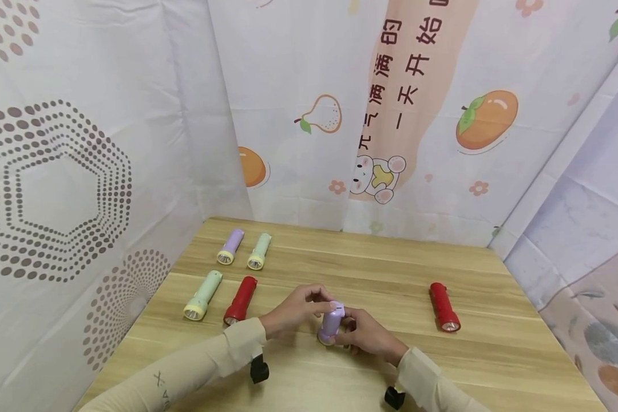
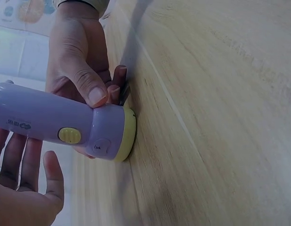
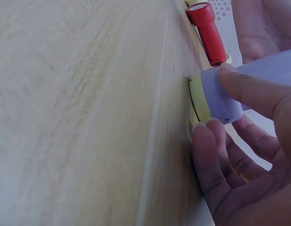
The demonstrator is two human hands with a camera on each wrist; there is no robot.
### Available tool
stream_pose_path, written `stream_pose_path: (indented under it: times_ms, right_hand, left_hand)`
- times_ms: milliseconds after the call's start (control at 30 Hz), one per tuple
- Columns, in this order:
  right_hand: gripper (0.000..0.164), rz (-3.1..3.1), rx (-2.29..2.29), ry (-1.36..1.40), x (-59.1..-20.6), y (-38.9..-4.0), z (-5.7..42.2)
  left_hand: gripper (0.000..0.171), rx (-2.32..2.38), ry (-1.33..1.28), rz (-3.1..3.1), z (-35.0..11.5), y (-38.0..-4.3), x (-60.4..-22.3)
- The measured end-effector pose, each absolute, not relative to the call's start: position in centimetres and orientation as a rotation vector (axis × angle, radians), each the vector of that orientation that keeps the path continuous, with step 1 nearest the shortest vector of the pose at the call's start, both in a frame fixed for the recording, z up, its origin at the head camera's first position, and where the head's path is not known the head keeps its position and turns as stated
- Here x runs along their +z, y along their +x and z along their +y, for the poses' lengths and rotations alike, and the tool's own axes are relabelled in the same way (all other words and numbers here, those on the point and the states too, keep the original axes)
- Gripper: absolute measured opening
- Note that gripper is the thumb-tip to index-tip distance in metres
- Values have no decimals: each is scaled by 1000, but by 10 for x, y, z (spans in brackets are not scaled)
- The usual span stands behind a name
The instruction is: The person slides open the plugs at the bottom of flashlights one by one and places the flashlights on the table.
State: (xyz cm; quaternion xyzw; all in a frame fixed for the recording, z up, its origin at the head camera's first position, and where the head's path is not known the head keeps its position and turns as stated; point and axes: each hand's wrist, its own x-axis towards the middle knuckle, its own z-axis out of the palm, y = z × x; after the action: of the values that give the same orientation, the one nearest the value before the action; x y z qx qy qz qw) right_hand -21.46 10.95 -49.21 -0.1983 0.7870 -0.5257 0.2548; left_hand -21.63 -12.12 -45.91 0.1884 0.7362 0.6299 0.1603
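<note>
A purple flashlight (image 1: 332,323) stands on its yellow-rimmed head on the wooden table, tail end up. My left hand (image 1: 300,308) holds it near the top, thumb at the tail end. From the right, my right hand (image 1: 369,335) grips it low down, its thumb (image 2: 91,92) pressed on the purple part just above the yellow rim (image 2: 128,135). A yellow slide switch (image 2: 70,135) shows on the barrel in the left wrist view. In the right wrist view, the head (image 3: 200,96) meets the tabletop.
Left of my hands lie a red flashlight (image 1: 242,298) and a pale green one (image 1: 203,294). Farther back are another purple flashlight (image 1: 231,246) and another pale green one (image 1: 260,250). A second red flashlight (image 1: 444,307) lies at the right. Printed curtains (image 1: 288,68) enclose the table (image 1: 381,263).
</note>
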Motion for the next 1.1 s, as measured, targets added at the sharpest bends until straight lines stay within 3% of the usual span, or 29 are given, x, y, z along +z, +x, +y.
stream_pose_path:
  times_ms: [600,933,1100]
  right_hand:
    - [55,2125,-1434,-508,-489,-214,110]
    - [43,2131,-1407,-533,-488,-212,109]
    - [45,2134,-1414,-524,-488,-212,109]
  left_hand:
    - [20,1789,449,2123,-113,-218,-453]
    - [24,1777,379,2108,-112,-218,-450]
    - [22,1745,457,2162,-113,-221,-454]
